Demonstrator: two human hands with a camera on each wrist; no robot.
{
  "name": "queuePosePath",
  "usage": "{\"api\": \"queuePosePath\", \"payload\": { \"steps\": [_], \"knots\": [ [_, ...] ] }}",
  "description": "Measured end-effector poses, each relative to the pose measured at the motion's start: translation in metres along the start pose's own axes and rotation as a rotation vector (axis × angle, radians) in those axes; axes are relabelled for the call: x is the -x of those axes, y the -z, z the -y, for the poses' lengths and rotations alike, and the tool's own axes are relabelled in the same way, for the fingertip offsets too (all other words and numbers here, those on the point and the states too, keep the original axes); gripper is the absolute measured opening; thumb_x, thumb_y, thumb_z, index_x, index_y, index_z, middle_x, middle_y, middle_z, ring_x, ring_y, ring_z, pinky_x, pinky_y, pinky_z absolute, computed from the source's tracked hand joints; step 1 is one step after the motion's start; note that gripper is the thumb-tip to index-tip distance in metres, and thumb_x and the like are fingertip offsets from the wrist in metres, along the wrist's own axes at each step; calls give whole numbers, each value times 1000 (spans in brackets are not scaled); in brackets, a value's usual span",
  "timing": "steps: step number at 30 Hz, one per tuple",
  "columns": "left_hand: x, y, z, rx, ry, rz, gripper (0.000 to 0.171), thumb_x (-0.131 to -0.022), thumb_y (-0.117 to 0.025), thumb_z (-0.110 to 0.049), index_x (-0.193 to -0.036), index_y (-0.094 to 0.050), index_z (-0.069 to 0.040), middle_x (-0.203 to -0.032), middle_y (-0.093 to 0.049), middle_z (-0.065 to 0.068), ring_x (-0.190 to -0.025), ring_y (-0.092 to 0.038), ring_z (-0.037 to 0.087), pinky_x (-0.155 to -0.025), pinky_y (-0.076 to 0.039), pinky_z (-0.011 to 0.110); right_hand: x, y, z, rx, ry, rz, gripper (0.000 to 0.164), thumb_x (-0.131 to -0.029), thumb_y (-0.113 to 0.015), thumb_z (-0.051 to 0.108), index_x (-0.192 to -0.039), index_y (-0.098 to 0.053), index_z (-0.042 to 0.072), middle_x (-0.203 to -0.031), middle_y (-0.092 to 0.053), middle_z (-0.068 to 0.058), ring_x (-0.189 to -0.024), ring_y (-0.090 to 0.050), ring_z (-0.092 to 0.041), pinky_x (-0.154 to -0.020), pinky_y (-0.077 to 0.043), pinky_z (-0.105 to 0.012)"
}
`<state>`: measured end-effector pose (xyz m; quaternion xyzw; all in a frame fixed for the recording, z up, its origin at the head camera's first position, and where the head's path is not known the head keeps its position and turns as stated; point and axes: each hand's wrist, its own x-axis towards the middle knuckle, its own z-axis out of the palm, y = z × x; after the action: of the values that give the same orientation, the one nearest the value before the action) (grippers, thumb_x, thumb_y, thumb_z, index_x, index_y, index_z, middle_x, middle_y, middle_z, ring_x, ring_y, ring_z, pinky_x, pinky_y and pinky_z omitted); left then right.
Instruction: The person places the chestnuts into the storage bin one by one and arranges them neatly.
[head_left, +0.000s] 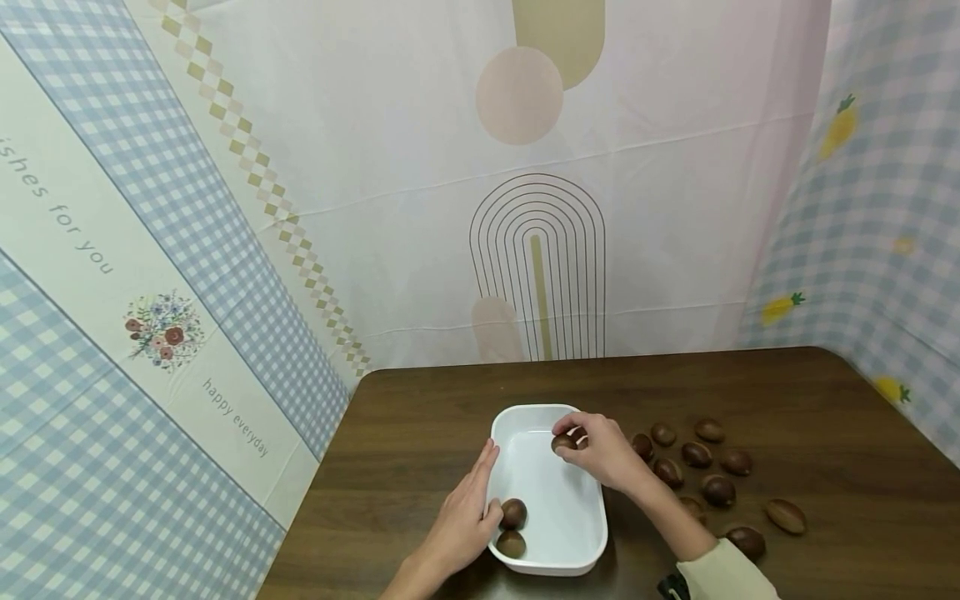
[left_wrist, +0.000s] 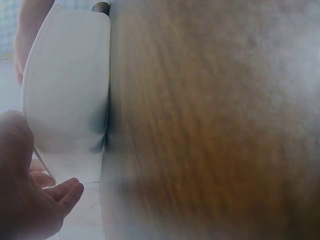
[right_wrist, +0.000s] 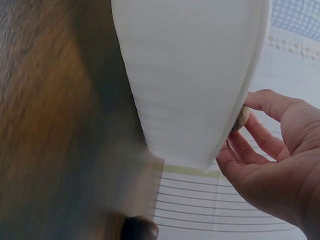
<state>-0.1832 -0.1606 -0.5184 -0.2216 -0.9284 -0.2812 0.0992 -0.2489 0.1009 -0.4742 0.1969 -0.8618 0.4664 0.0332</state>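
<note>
A white rectangular baking dish (head_left: 558, 508) stands on the table. Two brown nuts, a darker one (head_left: 513, 513) and a lighter one (head_left: 512, 545), lie inside at its near left corner. My left hand (head_left: 467, 512) grips the dish's left rim, fingers along the outside and thumb over the edge beside the nuts. Inside the dish's far right part, the fingertips of my right hand (head_left: 603, 450) hold a brown nut (head_left: 563, 443). Another brown surface shows between those fingers; whether it is a second nut I cannot tell. The right wrist view shows the held nut (right_wrist: 241, 119) partly hidden by the rim.
Several more brown nuts (head_left: 718, 490) are scattered on the dark wooden table (head_left: 420, 433) to the right of the dish. A single oblong nut (head_left: 786, 517) lies farthest right. Patterned cloths (head_left: 405, 250) hang behind and at both sides of the table.
</note>
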Motion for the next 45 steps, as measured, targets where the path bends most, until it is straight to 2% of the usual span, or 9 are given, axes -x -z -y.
{"api": "queuePosePath", "payload": {
  "steps": [6,12,19,28,36,45],
  "knots": [
    [0,1,0,6,-10,-10,75,-91,-58,-6,-162,-37,1,-171,-33,15,-150,-45,31,-112,-46,52,-4,-14,0,-31,67,28,14,-89,-80,0,-101,-75,0,-94,-73,-2,-88,-69,-20,-78,-60,-35],
    [1,1,0,-6,-42,-42,74,-89,-61,-4,-160,-40,2,-169,-36,16,-147,-48,32,-109,-48,52,-8,-30,1,-43,115,49,13,-88,-79,-2,-100,-75,-1,-94,-74,-3,-86,-70,-20,-76,-59,-31],
    [1,0,0,-8,-40,-42,74,-89,-61,-5,-160,-40,2,-170,-36,15,-146,-49,32,-108,-49,52,-8,-44,5,-51,153,87,14,-86,-79,-3,-99,-75,-1,-93,-75,-6,-83,-70,-20,-73,-58,-28],
    [1,-2,2,-18,-49,-51,75,-89,-61,-6,-160,-40,1,-169,-37,16,-146,-49,31,-108,-49,51,-6,-57,9,-55,153,120,16,-84,-80,-4,-98,-74,-2,-90,-75,-8,-78,-69,-20,-69,-53,-23],
    [0,0,2,-13,-50,-42,74,-89,-61,-5,-160,-40,3,-169,-36,17,-146,-49,32,-109,-49,52,-6,-67,11,-25,147,151,15,-83,-80,-5,-96,-74,-1,-89,-75,-7,-77,-69,-20,-69,-53,-24],
    [0,-1,3,-10,-51,-41,75,-89,-60,-5,-161,-39,3,-170,-36,15,-147,-49,32,-107,-50,52,-4,-78,11,0,134,173,19,-79,-81,-6,-94,-73,2,-87,-72,-4,-74,-65,-14,-68,-51,-26]
  ]
}}
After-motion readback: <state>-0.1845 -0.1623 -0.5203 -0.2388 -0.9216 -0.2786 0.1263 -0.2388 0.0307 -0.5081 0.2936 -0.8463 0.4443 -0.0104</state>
